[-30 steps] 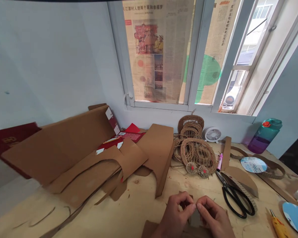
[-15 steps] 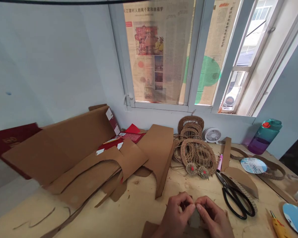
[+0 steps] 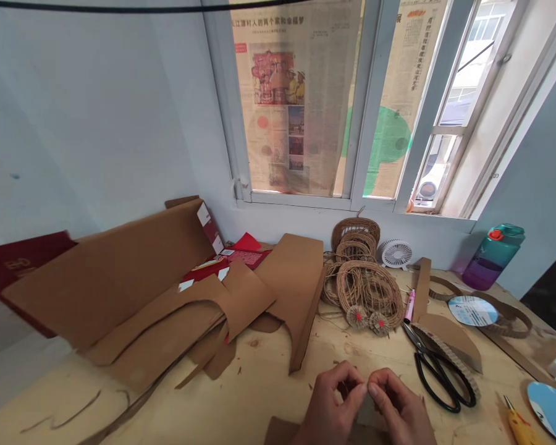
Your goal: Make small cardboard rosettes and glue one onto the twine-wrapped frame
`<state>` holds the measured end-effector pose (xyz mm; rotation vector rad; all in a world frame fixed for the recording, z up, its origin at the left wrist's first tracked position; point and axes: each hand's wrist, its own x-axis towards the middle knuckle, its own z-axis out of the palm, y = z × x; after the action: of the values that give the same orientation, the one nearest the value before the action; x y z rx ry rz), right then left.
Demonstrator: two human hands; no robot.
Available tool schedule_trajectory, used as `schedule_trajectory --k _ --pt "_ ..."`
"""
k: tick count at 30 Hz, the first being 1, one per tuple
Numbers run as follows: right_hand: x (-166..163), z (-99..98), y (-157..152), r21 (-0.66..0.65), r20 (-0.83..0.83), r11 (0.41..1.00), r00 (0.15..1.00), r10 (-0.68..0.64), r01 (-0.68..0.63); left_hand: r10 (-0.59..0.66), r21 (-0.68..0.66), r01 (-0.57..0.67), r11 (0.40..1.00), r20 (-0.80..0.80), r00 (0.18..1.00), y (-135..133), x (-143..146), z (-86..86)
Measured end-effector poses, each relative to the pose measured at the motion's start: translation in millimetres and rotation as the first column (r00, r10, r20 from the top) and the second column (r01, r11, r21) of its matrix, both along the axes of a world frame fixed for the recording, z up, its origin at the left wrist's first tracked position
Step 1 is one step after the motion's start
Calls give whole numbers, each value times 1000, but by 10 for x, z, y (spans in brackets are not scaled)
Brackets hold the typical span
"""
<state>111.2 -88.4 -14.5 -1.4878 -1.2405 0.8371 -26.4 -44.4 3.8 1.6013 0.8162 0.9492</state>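
Low in the view, my left hand (image 3: 334,405) pinches thumb against fingertips. My right hand (image 3: 401,405) makes a matching pinch just beside it, the fingertips of both nearly meeting. Whatever sits between the fingers is too small to make out. Beneath my hands lies a piece of brown cardboard (image 3: 278,431), mostly covered by them. Black-handled scissors (image 3: 438,371) rest to the right of my right hand, beside a strip of corrugated cardboard (image 3: 454,352).
Cut cardboard sheets (image 3: 287,272) pile up on the left. Coiled twine loops (image 3: 368,296) stand at the back, near a small white fan (image 3: 396,253). A pink marker (image 3: 410,305), a water bottle (image 3: 493,256) and a yellow-handled tool (image 3: 518,423) are on the right.
My hands stay pinched together, with the fingertips slightly further apart than before. The pale patch seen below them earlier is now mostly out of sight.
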Motion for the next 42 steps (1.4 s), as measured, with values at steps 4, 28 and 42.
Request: schedule_trajectory --k 4,28,42 --pt "-21 -15 -2 -6 -10 1000 1000 9 -9 27 -4 -27 1000 0 1000 -11 -11 56" --pt "46 28 15 -56 -106 997 993 49 -55 -46 -159 55 986 57 997 39 -25 112" --pt "101 -14 63 -142 -483 971 870 101 -191 107 14 -107 994 -23 994 25 31 6"
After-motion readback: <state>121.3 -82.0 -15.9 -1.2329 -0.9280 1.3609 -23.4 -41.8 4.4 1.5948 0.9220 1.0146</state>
